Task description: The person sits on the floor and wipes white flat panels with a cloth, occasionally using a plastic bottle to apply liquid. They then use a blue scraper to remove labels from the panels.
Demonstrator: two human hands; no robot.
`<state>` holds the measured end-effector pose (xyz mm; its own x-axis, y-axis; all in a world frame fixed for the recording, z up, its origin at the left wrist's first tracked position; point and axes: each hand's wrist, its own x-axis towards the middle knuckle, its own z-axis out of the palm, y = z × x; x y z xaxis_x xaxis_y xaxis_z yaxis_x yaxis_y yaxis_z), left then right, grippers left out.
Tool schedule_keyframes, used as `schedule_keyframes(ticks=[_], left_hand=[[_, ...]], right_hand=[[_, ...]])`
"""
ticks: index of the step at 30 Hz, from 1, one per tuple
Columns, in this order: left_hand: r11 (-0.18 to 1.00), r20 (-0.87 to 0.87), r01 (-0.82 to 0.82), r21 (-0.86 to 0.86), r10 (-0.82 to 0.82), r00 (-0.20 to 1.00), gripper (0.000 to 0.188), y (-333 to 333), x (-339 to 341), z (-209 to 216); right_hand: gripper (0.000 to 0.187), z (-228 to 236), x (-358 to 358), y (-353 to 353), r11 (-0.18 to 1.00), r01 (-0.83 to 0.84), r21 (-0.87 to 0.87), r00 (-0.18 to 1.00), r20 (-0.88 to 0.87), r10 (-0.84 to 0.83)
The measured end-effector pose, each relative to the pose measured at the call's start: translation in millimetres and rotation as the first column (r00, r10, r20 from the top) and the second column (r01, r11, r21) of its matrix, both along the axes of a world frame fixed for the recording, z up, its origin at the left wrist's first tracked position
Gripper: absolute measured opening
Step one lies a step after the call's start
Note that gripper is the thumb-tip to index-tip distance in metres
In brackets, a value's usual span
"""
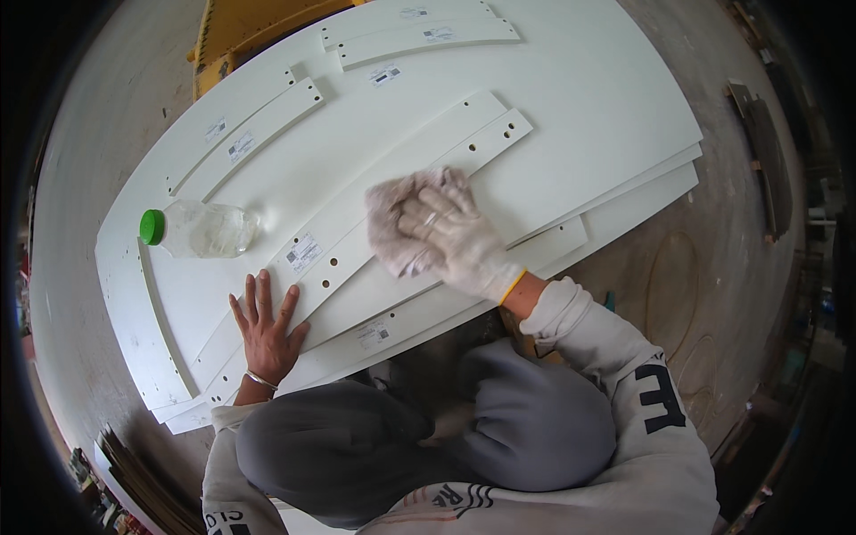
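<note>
A long white strip panel [367,234] with dark drilled holes and a paper label lies slantwise across a wide white board [588,98]. My left hand [268,332], bare and with a bracelet at the wrist, rests flat on this strip near its lower left part, fingers spread. In a pale work glove with a yellow cuff, my right hand [455,245] presses a crumpled pinkish-grey cloth [389,223] onto the middle of the strip. Slight blur covers the glove and cloth. A clear plastic bottle [207,229] with a green cap lies on its side beyond my left hand.
Curved white strips [428,45] lie at the back, and more strips [259,134] at the back left. Another labelled strip [392,332] runs along the near edge. A yellow metal frame [259,31] stands behind the board. Dark planks [762,160] lie on the floor at right.
</note>
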<state>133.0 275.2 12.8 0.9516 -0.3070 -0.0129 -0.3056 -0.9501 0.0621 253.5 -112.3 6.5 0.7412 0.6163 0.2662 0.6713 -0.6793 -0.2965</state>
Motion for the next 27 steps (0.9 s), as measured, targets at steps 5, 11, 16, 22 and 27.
schedule_keyframes(ticks=[5, 11, 16, 22, 27], left_hand=[[1.0, -0.019, 0.021, 0.008, -0.021, 1.0, 0.074, -8.8, 4.6, 2.0], [1.0, -0.007, 0.026, 0.012, -0.026, 1.0, 0.073, 2.2, -0.4, 0.8], [1.0, -0.033, 0.019, -0.021, -0.019, 0.999, 0.072, -14.4, 10.8, 4.6], [0.999, -0.064, -0.039, -0.015, 0.038, 0.997, 0.071, -0.6, -1.5, 11.6], [0.997, -0.03, -0.031, -0.071, 0.029, 0.999, 0.071, -5.0, 1.6, 12.1]], right_hand=[[0.041, -11.1, 63.6, -69.8, 0.801, 0.588, -0.109, 0.779, -0.188, -0.598], [0.045, -9.6, 18.3, 23.6, 0.994, 0.035, 0.101, 0.999, 0.033, -0.039], [0.055, -26.2, 138.6, -94.5, 0.671, 0.741, -0.007, 0.671, 0.011, -0.741], [0.063, 0.4, 68.5, 40.4, 0.888, 0.316, -0.333, 0.946, 0.036, -0.323], [0.062, 30.9, 41.6, 140.0, 0.939, -0.178, -0.293, 0.971, -0.208, 0.119]])
